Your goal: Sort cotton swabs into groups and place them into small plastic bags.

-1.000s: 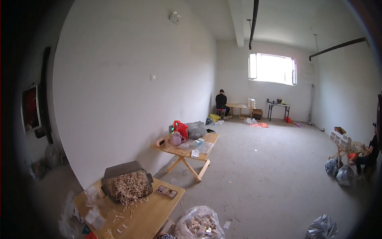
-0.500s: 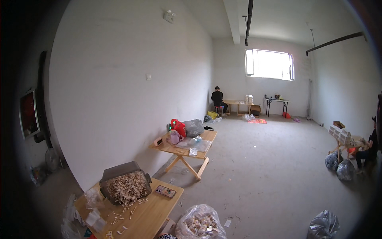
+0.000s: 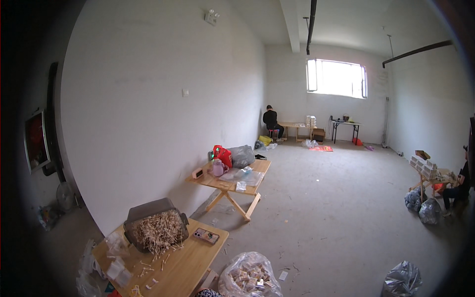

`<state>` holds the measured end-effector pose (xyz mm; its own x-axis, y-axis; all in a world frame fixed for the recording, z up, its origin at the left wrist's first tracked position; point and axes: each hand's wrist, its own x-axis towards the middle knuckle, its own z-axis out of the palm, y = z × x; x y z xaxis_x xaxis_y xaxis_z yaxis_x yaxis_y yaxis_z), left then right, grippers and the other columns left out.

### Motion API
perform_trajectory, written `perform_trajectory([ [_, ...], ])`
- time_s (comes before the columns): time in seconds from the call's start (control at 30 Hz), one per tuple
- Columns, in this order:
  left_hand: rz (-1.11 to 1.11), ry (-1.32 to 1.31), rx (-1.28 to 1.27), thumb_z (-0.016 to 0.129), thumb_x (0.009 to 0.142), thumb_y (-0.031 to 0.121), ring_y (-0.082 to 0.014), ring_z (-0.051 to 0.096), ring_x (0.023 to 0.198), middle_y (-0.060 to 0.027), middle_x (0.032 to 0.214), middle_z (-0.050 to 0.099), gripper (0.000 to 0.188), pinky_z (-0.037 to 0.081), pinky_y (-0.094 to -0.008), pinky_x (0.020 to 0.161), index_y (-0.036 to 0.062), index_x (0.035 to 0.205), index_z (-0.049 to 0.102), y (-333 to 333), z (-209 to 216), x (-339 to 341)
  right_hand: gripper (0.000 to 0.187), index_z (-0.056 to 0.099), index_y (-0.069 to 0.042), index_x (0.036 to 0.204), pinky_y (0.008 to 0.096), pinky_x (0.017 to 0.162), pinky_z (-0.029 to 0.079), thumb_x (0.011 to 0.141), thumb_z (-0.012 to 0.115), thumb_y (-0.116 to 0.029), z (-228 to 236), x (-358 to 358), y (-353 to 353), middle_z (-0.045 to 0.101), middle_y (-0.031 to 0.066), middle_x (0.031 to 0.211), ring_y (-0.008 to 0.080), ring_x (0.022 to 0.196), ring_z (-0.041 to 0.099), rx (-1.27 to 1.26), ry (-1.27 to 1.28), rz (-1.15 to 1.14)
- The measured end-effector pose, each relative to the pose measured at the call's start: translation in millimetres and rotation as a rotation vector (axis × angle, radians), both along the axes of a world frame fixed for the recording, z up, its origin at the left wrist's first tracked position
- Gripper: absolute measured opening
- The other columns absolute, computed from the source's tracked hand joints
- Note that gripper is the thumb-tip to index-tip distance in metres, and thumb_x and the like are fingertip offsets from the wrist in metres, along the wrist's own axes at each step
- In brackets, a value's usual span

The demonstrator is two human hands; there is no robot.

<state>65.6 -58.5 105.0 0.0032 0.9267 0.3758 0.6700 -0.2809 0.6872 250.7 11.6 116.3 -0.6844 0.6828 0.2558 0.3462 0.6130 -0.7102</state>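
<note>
Neither my left hand nor my right hand is in the picture. On the near wooden table [image 3: 190, 262] a grey plastic bin [image 3: 148, 210] lies tipped, and a heap of cotton swabs [image 3: 158, 231] spills from its mouth. Several loose swabs [image 3: 145, 270] are scattered in front of it. Clear plastic boxes [image 3: 118, 271] sit at the table's left edge. A phone in a patterned case [image 3: 206, 236] lies right of the bin. A bit of patterned cloth [image 3: 207, 293] shows at the lower edge.
A clear bag of small packs [image 3: 250, 277] stands on the floor beside the table. Farther off, a second wooden table [image 3: 227, 182] holds bags and a pink jug [image 3: 218, 168]. One person [image 3: 270, 121] sits at the back, another [image 3: 461, 183] at the right. A silvery bag [image 3: 403, 279] stands lower right.
The view has tilted very slightly, so the far window and tables sit a little higher and farther right. Nothing on the near table has visibly moved.
</note>
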Motion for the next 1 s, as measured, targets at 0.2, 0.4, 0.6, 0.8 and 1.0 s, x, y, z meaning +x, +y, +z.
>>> perform_trajectory([
  [0.2,-0.025,0.024,-0.012,0.059,0.098,0.019,-0.0189,0.062,0.065,-0.0096,0.072,0.064,0.019,0.047,-0.0342,0.059,0.0027,0.093,0.067,2,-1,-4,0.039,0.072,-0.005,0.085,0.0429,0.062,0.051,0.082,0.072,-0.044,-11,-4,4,0.069,0.0178,0.075,0.0335,0.068,0.067,-0.195,0.045,0.03],
  [0.4,-0.059,0.049,-0.013,0.059,0.098,0.018,-0.0182,0.061,0.064,-0.0091,0.072,0.064,0.018,0.047,-0.0339,0.059,0.0028,0.092,0.068,6,1,-4,0.037,0.072,-0.005,0.087,0.0421,0.065,0.052,0.085,0.069,-0.041,-34,-10,11,0.07,0.0184,0.078,0.032,0.071,0.067,-0.195,0.067,0.061],
  [0.6,0.006,0.004,-0.052,0.061,0.096,0.014,-0.0189,0.06,0.062,-0.0091,0.07,0.064,0.018,0.047,-0.0337,0.058,0.0018,0.085,0.069,-3,21,7,0.033,0.072,-0.006,0.094,0.0435,0.068,0.053,0.085,0.069,-0.037,-22,-5,11,0.07,0.0194,0.082,0.0338,0.075,0.068,-0.207,-0.008,0.065],
  [0.8,0.017,0.091,-0.079,0.069,0.091,0.022,-0.0262,0.064,0.077,-0.0178,0.094,0.066,0.031,0.05,-0.038,0.067,-0.0024,0.109,0.063,-5,25,4,0.03,0.071,-0.007,0.098,0.0447,0.068,0.053,0.084,0.067,-0.034,-13,0,14,0.07,0.0193,0.084,0.0356,0.077,0.068,-0.286,-0.008,0.089],
  [1.0,0.013,0.246,0.197,0.073,0.089,0.025,-0.0301,0.065,0.085,-0.0212,0.105,0.064,0.046,0.052,-0.0398,0.072,-0.0039,0.12,0.057,-9,47,15,0.026,0.071,-0.008,0.096,0.0468,0.069,0.054,0.085,0.061,-0.029,-14,-1,10,0.07,0.0189,0.086,0.0365,0.079,0.068,-0.077,-0.187,-0.177],
])
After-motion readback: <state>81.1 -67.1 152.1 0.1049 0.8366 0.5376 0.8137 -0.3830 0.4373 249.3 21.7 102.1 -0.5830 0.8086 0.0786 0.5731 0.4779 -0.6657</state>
